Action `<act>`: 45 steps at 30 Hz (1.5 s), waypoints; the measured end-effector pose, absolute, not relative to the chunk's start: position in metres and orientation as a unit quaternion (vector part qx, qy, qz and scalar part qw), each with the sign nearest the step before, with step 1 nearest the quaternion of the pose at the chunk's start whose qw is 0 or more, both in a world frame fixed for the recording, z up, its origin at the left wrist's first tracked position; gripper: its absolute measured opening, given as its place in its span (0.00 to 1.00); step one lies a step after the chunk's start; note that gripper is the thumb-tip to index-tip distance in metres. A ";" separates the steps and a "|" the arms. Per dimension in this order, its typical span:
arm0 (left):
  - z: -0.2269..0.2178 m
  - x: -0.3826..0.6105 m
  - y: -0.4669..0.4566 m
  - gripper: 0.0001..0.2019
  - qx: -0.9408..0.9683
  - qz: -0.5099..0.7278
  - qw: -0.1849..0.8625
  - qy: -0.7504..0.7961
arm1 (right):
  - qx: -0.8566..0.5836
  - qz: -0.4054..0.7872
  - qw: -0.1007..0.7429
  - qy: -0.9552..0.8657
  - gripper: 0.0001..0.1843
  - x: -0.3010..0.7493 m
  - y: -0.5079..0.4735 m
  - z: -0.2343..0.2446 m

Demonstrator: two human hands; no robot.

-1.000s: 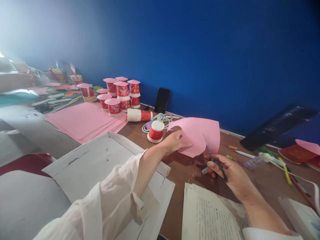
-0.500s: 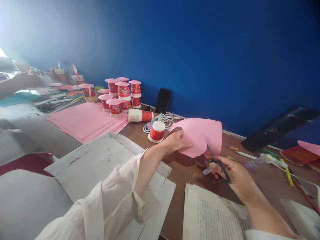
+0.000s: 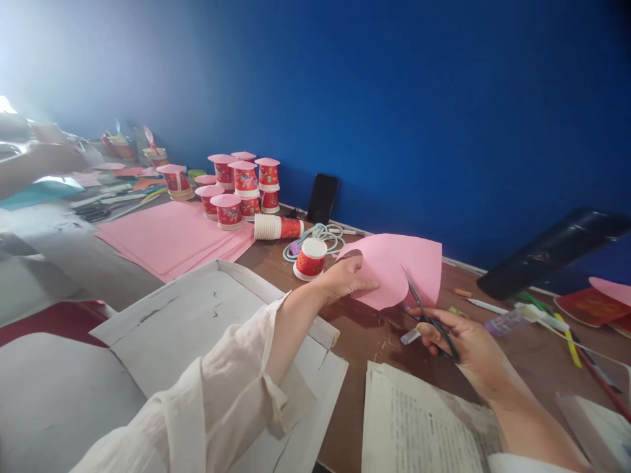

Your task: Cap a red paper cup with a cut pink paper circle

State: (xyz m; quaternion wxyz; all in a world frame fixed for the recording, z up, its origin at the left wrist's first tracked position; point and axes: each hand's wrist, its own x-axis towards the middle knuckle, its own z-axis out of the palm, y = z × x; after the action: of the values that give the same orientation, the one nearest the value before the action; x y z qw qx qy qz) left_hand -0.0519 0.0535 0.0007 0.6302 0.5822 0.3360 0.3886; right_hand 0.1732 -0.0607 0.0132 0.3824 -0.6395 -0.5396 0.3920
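My left hand (image 3: 342,279) pinches the left edge of a curved pink paper sheet (image 3: 399,263) and holds it up over the brown table (image 3: 365,341). My right hand (image 3: 463,345) grips a pair of dark scissors (image 3: 426,312), whose blades point up into the lower edge of the pink sheet. A single red paper cup (image 3: 309,259) stands upside down just left of my left hand.
Several red cups with pink paper lids (image 3: 241,184) stand behind a stack of pink sheets (image 3: 172,236). A sleeve of cups (image 3: 276,227), a cable (image 3: 320,235) and a phone (image 3: 322,197) lie near the wall. A white cardboard tray (image 3: 197,328) and printed pages (image 3: 419,420) lie near me. Another person's arm (image 3: 34,164) is at far left.
The pink sheet has turned and shifted slightly right in my left hand. My right hand with the scissors has moved a little right and down.
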 end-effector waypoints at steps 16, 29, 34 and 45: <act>0.003 -0.055 0.055 0.22 0.628 0.379 0.599 0.322 | -0.638 0.384 0.399 -0.535 0.32 0.163 -0.070 0.021; 0.004 -0.053 0.055 0.31 0.529 0.425 0.640 0.361 | -0.641 0.381 0.388 -0.542 0.32 0.178 -0.058 0.009; 0.004 -0.037 0.044 0.22 0.262 0.477 0.780 0.307 | -0.664 0.314 0.397 -0.551 0.28 0.161 -0.059 0.014; 0.006 -0.012 0.012 0.12 0.134 0.444 0.843 0.272 | -0.644 0.354 0.434 -0.522 0.31 0.147 -0.059 0.004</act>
State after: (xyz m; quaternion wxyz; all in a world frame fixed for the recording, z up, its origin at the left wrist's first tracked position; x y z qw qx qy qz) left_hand -0.0116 0.0120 0.0062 0.8430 0.1338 0.2718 0.4444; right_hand 0.1466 -0.0589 0.0041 0.4335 -0.6439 -0.5217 0.3539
